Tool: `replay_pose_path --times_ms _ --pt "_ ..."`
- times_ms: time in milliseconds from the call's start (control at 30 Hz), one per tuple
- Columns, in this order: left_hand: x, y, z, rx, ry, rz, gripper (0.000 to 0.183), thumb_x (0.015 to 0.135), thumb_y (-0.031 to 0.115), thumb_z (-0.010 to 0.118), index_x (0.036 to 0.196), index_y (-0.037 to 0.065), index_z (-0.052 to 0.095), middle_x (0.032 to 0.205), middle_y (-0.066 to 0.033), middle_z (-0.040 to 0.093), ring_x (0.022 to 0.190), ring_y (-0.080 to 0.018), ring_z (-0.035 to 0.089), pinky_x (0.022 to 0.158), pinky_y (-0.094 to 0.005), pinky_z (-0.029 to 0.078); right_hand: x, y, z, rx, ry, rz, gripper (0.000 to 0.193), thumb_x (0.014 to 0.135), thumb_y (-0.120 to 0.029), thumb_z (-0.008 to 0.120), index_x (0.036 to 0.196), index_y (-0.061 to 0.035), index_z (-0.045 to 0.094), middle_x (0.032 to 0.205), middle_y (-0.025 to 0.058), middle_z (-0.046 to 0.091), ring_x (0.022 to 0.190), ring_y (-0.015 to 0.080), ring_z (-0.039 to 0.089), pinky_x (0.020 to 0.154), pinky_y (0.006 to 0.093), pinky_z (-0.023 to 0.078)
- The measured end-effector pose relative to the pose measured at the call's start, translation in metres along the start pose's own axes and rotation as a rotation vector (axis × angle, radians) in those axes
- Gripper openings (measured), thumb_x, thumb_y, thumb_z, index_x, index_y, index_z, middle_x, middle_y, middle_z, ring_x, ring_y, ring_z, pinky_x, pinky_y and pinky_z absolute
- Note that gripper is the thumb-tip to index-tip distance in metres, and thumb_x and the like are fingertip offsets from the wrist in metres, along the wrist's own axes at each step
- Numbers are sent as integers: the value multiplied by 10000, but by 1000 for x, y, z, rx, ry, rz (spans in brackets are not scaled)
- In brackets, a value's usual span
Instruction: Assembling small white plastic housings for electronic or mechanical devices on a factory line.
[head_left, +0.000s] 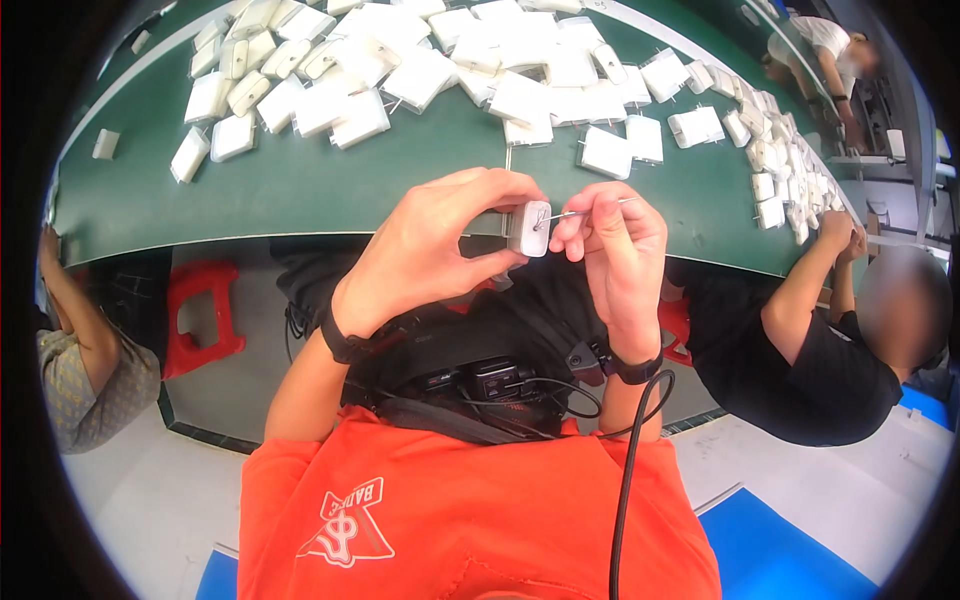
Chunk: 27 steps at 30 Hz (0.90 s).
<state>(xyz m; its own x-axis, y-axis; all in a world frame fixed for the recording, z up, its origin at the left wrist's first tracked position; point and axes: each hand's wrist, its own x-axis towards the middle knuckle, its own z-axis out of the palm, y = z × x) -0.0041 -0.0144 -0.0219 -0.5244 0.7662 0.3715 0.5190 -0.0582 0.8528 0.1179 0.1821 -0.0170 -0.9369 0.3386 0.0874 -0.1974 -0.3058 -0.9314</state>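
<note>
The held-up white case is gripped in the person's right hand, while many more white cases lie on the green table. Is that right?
Not quite: the head view shows the left hand gripping the white case, not the right hand, which holds a thin metal piece. Many more white cases do lie on the green table.

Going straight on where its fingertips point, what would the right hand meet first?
Probably the white block held by the left hand, just left of the right hand, though depth is unclear.
</note>
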Motion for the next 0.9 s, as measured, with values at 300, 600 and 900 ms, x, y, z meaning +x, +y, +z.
replay_pose_path --times_ms 300,600,900 --pt "0 -3 0 64 5 97 561 754 -31 919 1278 47 733 1206 -107 795 1019 -273 782 912 -368 632 6 -10 -2 -391 47 -169 313 1187 -200 585 1044 40 725 956 110 745 790 139 682 719 272 547" --pt "-4 -2 3 4 15 9 762 774 -11 932 1453 51 592 1299 -122 791 1175 -289 803 997 -374 623 0 -46 21 -860 -81 -86 109 1076 -42 688 1158 8 738 888 50 662 697 85 486 672 264 449" --pt "-3 -3 4 -14 24 17 707 757 -46 916 1403 36 641 1310 -118 761 1144 -282 805 984 -366 637 6 -40 18 -900 -214 -184 209 967 31 739 1170 -6 774 899 67 689 667 114 495 604 283 418"
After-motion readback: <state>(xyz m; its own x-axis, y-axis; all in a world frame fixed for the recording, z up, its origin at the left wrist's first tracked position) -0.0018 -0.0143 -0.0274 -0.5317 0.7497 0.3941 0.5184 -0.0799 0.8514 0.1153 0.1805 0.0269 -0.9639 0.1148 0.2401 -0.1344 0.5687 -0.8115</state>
